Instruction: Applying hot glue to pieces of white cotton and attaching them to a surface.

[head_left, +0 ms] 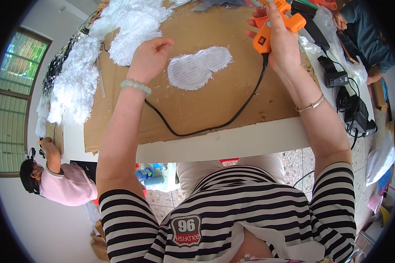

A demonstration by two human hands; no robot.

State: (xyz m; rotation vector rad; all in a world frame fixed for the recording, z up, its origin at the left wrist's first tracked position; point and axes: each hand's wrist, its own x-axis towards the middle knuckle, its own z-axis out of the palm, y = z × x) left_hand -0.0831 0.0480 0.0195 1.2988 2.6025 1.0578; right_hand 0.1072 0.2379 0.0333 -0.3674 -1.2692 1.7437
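Right hand (281, 44) up in the upper right of the frame, fingers wrapped tight around an orange glue gun (272, 27), nozzle end pointing toward the top edge. The gun's black cord (215, 127) drops from the handle, sweeps down across the middle of the frame and curls back left under the other forearm. A thin bangle (310, 105) sits on that right wrist.

Left hand (150, 57), upper centre-left, is loosely curled, fingers bent in; whether it pinches anything, I cannot tell. It hovers just left of a white patch (199, 66), a rounded, finely striped piece lying flat on the cardboard (197, 109) in the upper middle. A pale green bead bracelet (136, 86) rings the left wrist.

White fluff (131, 24), shredded and feathery, is heaped along the upper left, spilling down the left edge of the cardboard. The cardboard covers a white table (232, 142), whose near edge crosses mid-frame.

Right side of the frame: black adapters (333, 76) and tangled leads on clear plastic wrap. Another person in pink (70, 184) sits at lower left, and someone else's dark sleeve (368, 39) shows at upper right.
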